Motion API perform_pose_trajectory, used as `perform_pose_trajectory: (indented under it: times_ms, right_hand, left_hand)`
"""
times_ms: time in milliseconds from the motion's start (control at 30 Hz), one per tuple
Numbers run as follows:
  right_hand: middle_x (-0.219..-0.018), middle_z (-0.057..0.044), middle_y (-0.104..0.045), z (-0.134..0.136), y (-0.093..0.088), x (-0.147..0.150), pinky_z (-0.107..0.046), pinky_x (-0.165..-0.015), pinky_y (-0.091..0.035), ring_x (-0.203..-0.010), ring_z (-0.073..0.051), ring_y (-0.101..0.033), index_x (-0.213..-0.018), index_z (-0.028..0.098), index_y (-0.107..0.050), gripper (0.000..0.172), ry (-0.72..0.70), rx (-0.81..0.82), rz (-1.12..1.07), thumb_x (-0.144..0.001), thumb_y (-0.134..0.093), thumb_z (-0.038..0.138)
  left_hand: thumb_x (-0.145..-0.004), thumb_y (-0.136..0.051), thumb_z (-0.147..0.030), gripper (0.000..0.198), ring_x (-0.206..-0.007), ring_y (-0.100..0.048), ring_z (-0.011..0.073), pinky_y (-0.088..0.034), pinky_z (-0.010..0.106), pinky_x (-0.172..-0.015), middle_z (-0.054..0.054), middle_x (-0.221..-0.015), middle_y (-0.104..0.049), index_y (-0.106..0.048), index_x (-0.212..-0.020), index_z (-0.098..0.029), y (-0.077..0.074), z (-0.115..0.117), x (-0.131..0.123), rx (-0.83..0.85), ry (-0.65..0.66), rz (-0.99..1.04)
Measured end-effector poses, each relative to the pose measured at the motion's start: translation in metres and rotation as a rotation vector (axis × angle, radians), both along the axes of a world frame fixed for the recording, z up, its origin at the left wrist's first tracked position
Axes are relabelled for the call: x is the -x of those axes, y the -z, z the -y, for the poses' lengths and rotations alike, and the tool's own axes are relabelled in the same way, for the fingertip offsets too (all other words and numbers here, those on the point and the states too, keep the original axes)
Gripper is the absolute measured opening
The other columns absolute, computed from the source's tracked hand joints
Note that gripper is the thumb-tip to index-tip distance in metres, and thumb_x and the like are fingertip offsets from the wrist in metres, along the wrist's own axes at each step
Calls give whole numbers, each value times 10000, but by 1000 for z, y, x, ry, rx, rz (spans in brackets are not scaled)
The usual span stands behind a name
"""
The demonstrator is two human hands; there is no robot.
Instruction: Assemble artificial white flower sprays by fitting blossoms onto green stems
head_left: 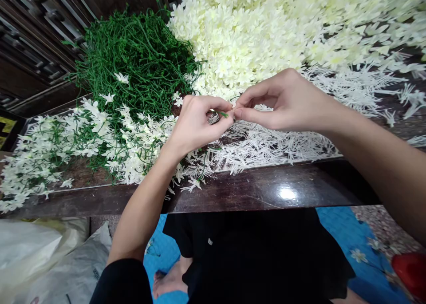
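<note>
My left hand (pixel 199 121) is closed in a pinch on a green artificial flower stem (pixel 222 114), of which only a short piece shows between thumb and finger. Fingertip to fingertip with it, my right hand (pixel 286 103) pinches too; the small pale bit at its tips is too hidden to name. Below both hands lie thin white spiky flower pieces (pixel 266 146). Left of my left hand are white artificial flowers on green stems (pixel 133 137). Behind it rises a heap of loose green stems (pixel 133 60).
Cream flower heads (pixel 246 37) are heaped across the back right of the dark wooden table (pixel 266 186). A carved wooden panel (pixel 43 33) stands at the back left. White sacks (pixel 36 259) sit on the floor at left, and a red object (pixel 411 270) at lower right.
</note>
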State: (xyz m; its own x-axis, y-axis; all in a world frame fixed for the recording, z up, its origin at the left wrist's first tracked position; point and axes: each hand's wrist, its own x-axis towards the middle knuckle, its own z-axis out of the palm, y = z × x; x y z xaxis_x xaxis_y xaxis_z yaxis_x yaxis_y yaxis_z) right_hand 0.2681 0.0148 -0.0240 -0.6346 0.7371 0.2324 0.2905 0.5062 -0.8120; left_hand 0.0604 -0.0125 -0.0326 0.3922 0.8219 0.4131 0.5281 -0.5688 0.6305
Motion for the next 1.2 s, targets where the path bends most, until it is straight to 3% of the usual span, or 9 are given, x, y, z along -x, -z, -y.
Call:
perform_pose_trajectory:
  times_ms: [333, 600, 833, 1200]
  right_hand:
    - [-785, -90, -771, -1, 1, 0, -364, -638, -551, -695, -217, -673, -823, 176, -804, 171, 34, -1, 44, -888, -664, 249]
    - [-725, -61, -748, -2, 3, -1, -358, -640, -534, -679, -202, -648, -800, 180, -793, 140, 9, -14, 14, -849, -705, 279]
    - [-734, -55, -755, 0, 4, 0, -365, -606, -497, -654, -201, -636, -762, 211, -766, 133, 14, -19, 21, -859, -685, 254]
    - [-688, -42, -727, 0, 2, 2, -379, -649, -541, -683, -216, -656, -767, 236, -767, 115, 7, -5, 36, -845, -682, 233]
  left_hand:
    - [-810, -642, -187, 175, -709, -753, 136, -591, 272, -749, 35, -785, -832, -813, -796, -158, 0, 0, 0, 10, -17, 16]
    - [-820, -628, -209, 192, -709, -746, 154, -608, 296, -778, 37, -799, -835, -818, -806, -183, -2, 1, 1, 20, -22, -38]
    - [-828, -634, -243, 183, -691, -712, 154, -580, 295, -734, 35, -756, -812, -809, -810, -193, -3, 1, 0, 28, -52, -108]
    - [-802, -606, -210, 206, -669, -702, 151, -552, 293, -696, 36, -726, -789, -810, -810, -182, -1, 1, 1, 3, -33, -112]
